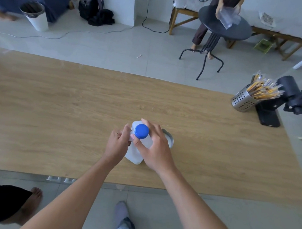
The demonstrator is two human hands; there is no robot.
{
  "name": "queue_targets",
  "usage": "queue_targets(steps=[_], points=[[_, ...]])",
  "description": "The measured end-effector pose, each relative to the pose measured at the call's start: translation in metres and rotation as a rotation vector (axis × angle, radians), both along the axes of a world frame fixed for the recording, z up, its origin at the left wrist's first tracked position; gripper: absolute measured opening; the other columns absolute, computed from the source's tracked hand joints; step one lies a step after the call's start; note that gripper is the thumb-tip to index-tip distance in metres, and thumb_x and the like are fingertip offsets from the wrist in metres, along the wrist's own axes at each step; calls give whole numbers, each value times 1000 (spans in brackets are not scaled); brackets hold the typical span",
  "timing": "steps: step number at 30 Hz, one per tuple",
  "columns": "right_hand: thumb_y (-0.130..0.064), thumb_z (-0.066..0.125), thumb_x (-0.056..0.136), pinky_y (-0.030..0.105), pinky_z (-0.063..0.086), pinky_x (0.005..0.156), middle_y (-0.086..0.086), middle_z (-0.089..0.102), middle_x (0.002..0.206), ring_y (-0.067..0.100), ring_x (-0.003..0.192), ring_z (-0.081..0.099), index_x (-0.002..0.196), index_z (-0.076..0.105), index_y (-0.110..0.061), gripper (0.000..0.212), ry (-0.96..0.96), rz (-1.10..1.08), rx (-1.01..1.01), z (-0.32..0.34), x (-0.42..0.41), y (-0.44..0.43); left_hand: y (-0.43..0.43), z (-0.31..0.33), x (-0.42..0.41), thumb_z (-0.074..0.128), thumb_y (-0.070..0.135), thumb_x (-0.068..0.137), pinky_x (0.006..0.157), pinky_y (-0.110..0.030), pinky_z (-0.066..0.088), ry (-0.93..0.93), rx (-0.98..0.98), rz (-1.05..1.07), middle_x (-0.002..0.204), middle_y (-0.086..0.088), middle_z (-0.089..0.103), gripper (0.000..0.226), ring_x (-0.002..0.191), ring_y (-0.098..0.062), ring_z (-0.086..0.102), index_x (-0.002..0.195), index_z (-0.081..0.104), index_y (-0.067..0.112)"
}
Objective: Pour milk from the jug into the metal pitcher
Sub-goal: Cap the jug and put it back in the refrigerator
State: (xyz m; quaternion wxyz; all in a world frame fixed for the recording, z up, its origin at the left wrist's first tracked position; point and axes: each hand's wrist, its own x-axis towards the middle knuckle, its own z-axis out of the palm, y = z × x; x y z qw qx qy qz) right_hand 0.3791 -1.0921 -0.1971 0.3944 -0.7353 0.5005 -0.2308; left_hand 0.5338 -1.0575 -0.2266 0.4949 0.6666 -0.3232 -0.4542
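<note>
Both hands are on the jug. Right hand arches over its top, thumb and fingertips closed around the blue cap; left hand is wrapped against the jug's left side, steadying it.

Desk: light wood grain, long, largely bare. At its far right corner stand a perforated metal holder of yellow sticks and a black device, well apart from the work.

Jug: translucent white plastic, squarish, standing upright near the middle of the desk, closer to the near edge. Contents cannot be judged through the wall from this angle.

Metal pitcher: just beside the jug on its right, mostly hidden behind the right hand; only a curved grey rim shows. Whether it touches the jug cannot be told.

Cap: round, bright blue, seated on the neck, so pouring has not begun.

Assessment: the step in hand appears to be unscrewing the cap. Done well, the left hand holds the body firm without squeezing the soft walls, which could push milk out once the seal breaks. The right hand should turn the cap level, lift it clear, and set it away from the pitcher, which is close enough for an elbow or wrist to knock.
</note>
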Motion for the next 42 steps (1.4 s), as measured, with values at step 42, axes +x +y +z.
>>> queue_targets(steps=[42], points=[[-47, 87, 95, 9, 41, 110, -25, 61, 146, -8, 138, 58, 143, 73, -34, 52, -237, -428, 42, 9, -271, 286, 223, 20, -256, 53, 41, 110, 64, -36, 29, 72, 121, -452, 76, -12, 25, 61, 64, -22, 27, 73, 39, -6]])
